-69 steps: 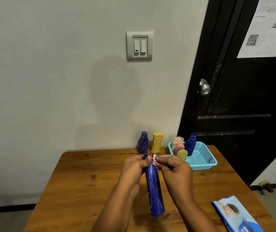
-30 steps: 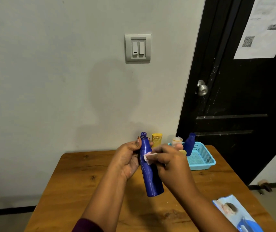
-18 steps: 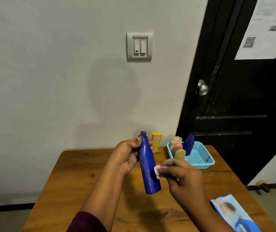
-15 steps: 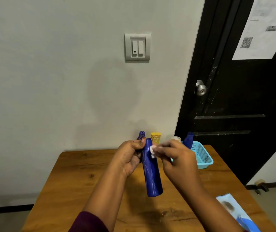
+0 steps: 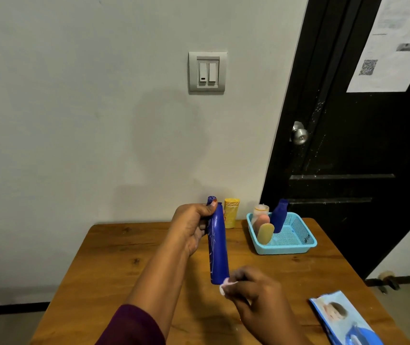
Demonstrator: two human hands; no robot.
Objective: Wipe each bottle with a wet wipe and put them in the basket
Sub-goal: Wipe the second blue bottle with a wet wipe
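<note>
Blue bottle (image 5: pixel 217 247) upright mid-frame above table (image 5: pixel 114 257); left hand (image 5: pixel 191 227) grips neck, right hand (image 5: pixel 251 292) pinches wet wipe (image 5: pixel 224 287) at base. Looks light, rigid, slick when damp; body grip safer. Basket (image 5: pixel 296 245) right.

The basket (image 5: pixel 286 249) sits at the table's (image 5: pixel 124 257) far right, with bottles (image 5: pixel 279 215) inside. Just left of it, at the far edge, stands a lone bottle (image 5: pixel 231 212). Over the middle, the left hand (image 5: pixel 189 227) grips the held bottle (image 5: pixel 217 250) near its top. The right hand (image 5: pixel 256 295) pinches a wipe (image 5: pixel 225 286) at its base. A packet (image 5: pixel 343 319) lies near right.
</note>
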